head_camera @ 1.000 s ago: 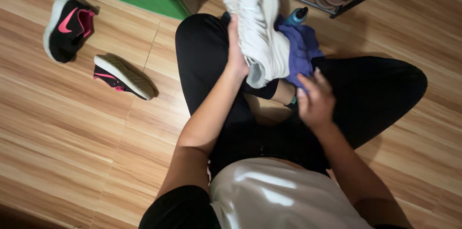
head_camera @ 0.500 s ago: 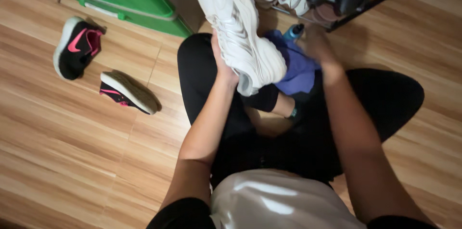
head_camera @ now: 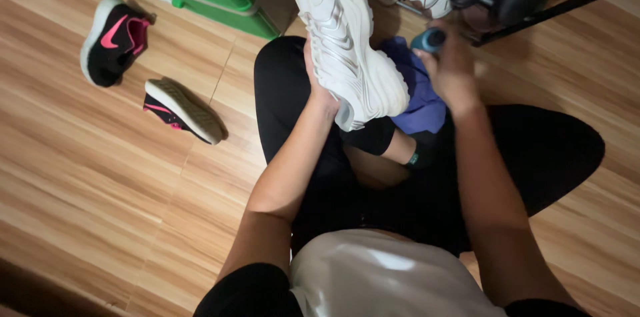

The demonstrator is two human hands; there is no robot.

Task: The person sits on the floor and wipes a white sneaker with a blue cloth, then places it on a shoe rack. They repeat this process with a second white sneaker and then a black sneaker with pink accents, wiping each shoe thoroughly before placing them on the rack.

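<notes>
One small bottle, no signs or screens.
A teal bottle (head_camera: 429, 40) with a dark cap stood before the shoe rack (head_camera: 533, 14), beside a purple cloth (head_camera: 417, 90), gripped by the right hand (head_camera: 453, 70); no label showed.

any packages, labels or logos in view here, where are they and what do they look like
Bottle: in the right hand, by the shoe rack; round, teal-blue, dark cap; no label visible.
Black sneaker: upper left on the floor; pink curved logo mark on its side.
No signs or screens.
</notes>
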